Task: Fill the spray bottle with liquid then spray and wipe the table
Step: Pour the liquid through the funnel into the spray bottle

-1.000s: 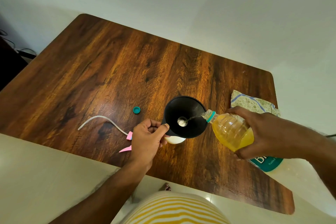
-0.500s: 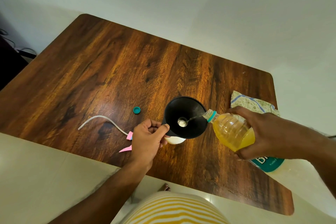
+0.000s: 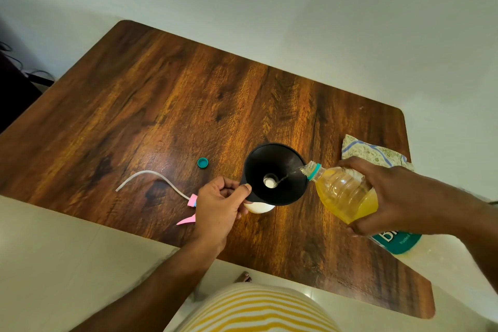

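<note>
— Liquid [image 3: 347,205], yellow, sits in the clear bottle [image 3: 342,194] we tilt with our right hand [image 3: 390,194]; that grip is wrapped tight round the bottle's body, its teal-ringed mouth at the rim of the black funnel [image 3: 275,174].

— And a thin stream runs down the funnel's inner slope to the hole. Our left hand [image 3: 218,207]?

— Its grip is curled, thumb and fingers pinching the funnel's near-left edge. Below the funnel we see only a sliver of the white spray bottle [image 3: 258,208], standing on the wooden worktop [image 3: 161,105].

— Left of that hand lies the pink spray head [image 3: 192,206] with its pale tube [image 3: 151,178], partly hidden. A teal cap [image 3: 202,163] sits just beyond.

— At the worktop's right edge, a patterned cloth [image 3: 372,151], behind our right hand.
</note>
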A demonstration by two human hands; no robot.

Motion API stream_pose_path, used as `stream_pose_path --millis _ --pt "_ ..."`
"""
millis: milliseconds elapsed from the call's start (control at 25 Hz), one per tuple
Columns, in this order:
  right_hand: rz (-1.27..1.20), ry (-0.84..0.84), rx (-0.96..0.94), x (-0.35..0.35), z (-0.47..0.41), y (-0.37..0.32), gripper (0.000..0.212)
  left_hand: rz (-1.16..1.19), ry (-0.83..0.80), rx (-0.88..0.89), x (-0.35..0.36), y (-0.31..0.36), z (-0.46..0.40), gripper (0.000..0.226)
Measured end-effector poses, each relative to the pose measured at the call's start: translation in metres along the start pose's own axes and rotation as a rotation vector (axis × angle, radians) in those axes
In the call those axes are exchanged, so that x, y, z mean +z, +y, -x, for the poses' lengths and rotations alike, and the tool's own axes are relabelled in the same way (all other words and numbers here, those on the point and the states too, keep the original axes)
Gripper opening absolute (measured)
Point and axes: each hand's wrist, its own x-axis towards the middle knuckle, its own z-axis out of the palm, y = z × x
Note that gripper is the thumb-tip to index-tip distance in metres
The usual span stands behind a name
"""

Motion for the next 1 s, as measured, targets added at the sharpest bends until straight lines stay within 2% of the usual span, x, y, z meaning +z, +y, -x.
stream_pose_path --millis 760,1000 --pt "-0.044 0.003 -0.023 0.000 -0.001 0.001 0.087 0.001 0.003 0.019 -0.001 -0.003 0.001 0.007" --pt "-0.153 0.118 -0.088 0.008 -0.006 0.003 0.091 0.060 -0.015 0.022 -0.003 -0.002 0.003 0.007"
